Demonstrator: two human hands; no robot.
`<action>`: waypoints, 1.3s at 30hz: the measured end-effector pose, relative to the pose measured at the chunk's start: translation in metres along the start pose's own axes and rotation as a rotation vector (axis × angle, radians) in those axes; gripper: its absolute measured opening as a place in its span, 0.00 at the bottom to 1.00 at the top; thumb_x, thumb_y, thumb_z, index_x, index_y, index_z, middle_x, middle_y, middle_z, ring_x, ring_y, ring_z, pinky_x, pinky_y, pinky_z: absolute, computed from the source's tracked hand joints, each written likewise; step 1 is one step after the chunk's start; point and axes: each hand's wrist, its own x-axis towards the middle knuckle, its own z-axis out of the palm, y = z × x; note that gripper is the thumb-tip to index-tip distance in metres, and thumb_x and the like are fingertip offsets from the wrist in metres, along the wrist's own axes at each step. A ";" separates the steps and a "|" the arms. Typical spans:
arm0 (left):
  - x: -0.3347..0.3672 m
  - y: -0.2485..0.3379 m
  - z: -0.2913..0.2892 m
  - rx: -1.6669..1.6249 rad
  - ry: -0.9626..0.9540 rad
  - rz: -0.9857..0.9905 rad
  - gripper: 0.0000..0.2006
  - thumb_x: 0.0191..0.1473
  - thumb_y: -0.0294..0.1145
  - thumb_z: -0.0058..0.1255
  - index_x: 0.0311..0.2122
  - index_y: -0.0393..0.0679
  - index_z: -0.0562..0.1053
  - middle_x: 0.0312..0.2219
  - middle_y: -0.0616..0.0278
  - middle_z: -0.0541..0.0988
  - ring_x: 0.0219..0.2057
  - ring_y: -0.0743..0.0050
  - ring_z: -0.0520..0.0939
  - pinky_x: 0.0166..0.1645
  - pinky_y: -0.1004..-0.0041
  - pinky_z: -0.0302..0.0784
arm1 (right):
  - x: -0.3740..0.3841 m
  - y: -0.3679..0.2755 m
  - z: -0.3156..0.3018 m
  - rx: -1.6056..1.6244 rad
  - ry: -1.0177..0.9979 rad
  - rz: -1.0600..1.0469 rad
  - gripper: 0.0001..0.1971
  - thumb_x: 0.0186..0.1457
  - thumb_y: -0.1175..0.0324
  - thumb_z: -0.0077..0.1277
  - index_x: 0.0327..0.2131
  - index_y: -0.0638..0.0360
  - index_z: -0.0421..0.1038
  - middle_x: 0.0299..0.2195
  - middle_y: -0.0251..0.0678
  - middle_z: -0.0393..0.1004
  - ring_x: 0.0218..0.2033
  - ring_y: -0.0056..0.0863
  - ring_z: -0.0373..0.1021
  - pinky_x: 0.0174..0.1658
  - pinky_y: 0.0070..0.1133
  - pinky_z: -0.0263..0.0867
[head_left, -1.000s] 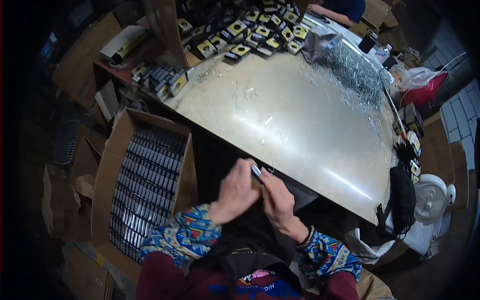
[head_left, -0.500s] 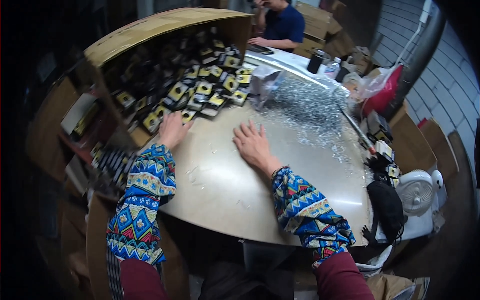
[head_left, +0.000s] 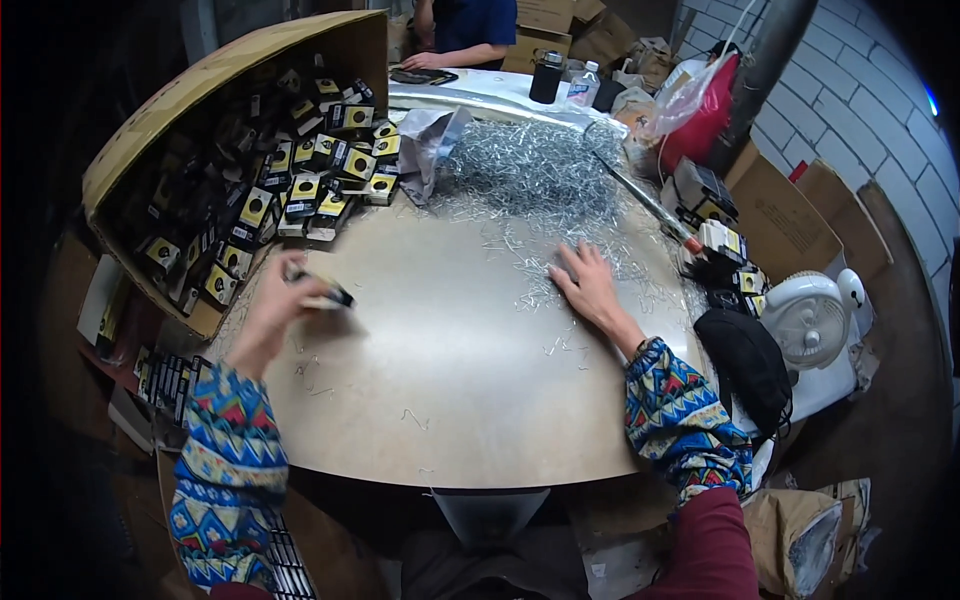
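Note:
My left hand (head_left: 267,318) grips a small black and yellow box (head_left: 332,294), held just above the table and blurred by motion. To the right, my right hand (head_left: 594,288) lies with fingers spread at the near fringe of a heap of thin bent metal wires (head_left: 535,170). Some loose wires touch or surround its fingers. Many similar small boxes (head_left: 305,190) spill out of a large cardboard carton (head_left: 225,58) lying on its side at the left. Patterned sleeves cover both my forearms.
Stray wires dot the pale tabletop (head_left: 450,350). A crumpled grey bag (head_left: 425,150) stands between boxes and wires. Along the right lie a metal rod (head_left: 650,200), a black pouch (head_left: 745,365) and a white fan (head_left: 808,320). Another person (head_left: 470,35) sits across, near a black bottle (head_left: 546,77).
My left hand has picked up a box and come nearer to me. My right hand has moved right to the wires. The view has shifted to the right.

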 end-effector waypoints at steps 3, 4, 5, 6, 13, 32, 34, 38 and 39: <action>-0.035 -0.028 0.020 0.424 -0.032 0.102 0.33 0.38 0.32 0.63 0.52 0.39 0.64 0.40 0.51 0.73 0.42 0.62 0.77 0.45 0.71 0.73 | -0.016 -0.016 0.004 -0.011 -0.148 0.075 0.27 0.63 0.48 0.38 0.60 0.51 0.60 0.64 0.47 0.53 0.66 0.53 0.43 0.67 0.43 0.38; -0.045 -0.034 0.022 0.565 -0.058 0.190 0.34 0.37 0.33 0.63 0.52 0.38 0.63 0.40 0.49 0.73 0.42 0.60 0.77 0.46 0.70 0.73 | -0.025 -0.024 0.005 0.061 -0.162 0.008 0.27 0.63 0.48 0.37 0.61 0.52 0.59 0.64 0.46 0.53 0.67 0.52 0.42 0.67 0.44 0.37; -0.054 -0.038 0.023 0.704 -0.086 0.277 0.34 0.36 0.33 0.63 0.51 0.36 0.63 0.41 0.47 0.73 0.42 0.58 0.77 0.47 0.68 0.73 | -0.035 -0.031 0.005 0.134 -0.177 -0.058 0.28 0.64 0.49 0.37 0.61 0.52 0.58 0.64 0.46 0.52 0.67 0.51 0.42 0.67 0.44 0.36; -0.061 -0.039 0.025 0.703 -0.082 0.270 0.34 0.36 0.33 0.63 0.51 0.36 0.63 0.41 0.47 0.73 0.42 0.58 0.77 0.47 0.68 0.73 | -0.046 -0.042 0.003 0.153 -0.185 -0.085 0.27 0.64 0.50 0.37 0.60 0.54 0.58 0.64 0.46 0.53 0.67 0.50 0.43 0.67 0.45 0.37; -0.117 -0.027 0.047 0.573 -0.197 0.102 0.33 0.41 0.37 0.64 0.51 0.34 0.63 0.38 0.53 0.74 0.38 0.65 0.76 0.44 0.71 0.73 | -0.080 -0.089 -0.012 0.223 -0.120 -0.381 0.24 0.63 0.55 0.42 0.58 0.56 0.62 0.63 0.46 0.55 0.65 0.48 0.48 0.65 0.44 0.45; -0.320 -0.225 0.123 -0.389 -0.293 -0.495 0.15 0.55 0.27 0.55 0.48 0.41 0.70 0.37 0.64 0.76 0.38 0.78 0.76 0.41 0.80 0.71 | -0.112 -0.183 -0.005 0.305 -0.117 -0.348 0.20 0.63 0.59 0.43 0.56 0.53 0.66 0.61 0.51 0.57 0.64 0.48 0.52 0.65 0.40 0.46; -0.328 -0.225 0.141 -0.432 -0.303 -0.478 0.14 0.55 0.27 0.55 0.47 0.40 0.70 0.37 0.64 0.76 0.38 0.79 0.76 0.40 0.80 0.71 | -0.136 -0.203 0.004 0.261 -0.047 -0.305 0.18 0.63 0.61 0.43 0.54 0.54 0.67 0.60 0.51 0.59 0.63 0.48 0.54 0.64 0.40 0.48; -0.341 -0.209 0.157 -0.726 -0.272 -0.630 0.14 0.55 0.26 0.55 0.46 0.42 0.68 0.38 0.64 0.76 0.39 0.80 0.76 0.40 0.80 0.73 | -0.186 -0.224 -0.001 0.196 -0.017 -0.176 0.19 0.62 0.65 0.43 0.53 0.63 0.66 0.58 0.57 0.59 0.62 0.52 0.53 0.63 0.41 0.49; -0.346 -0.209 0.156 -0.805 -0.217 -0.639 0.14 0.55 0.27 0.54 0.46 0.43 0.68 0.39 0.64 0.76 0.39 0.81 0.77 0.40 0.80 0.74 | -0.198 -0.230 -0.006 0.161 0.001 -0.142 0.19 0.62 0.65 0.43 0.53 0.66 0.65 0.58 0.60 0.59 0.62 0.54 0.52 0.63 0.41 0.49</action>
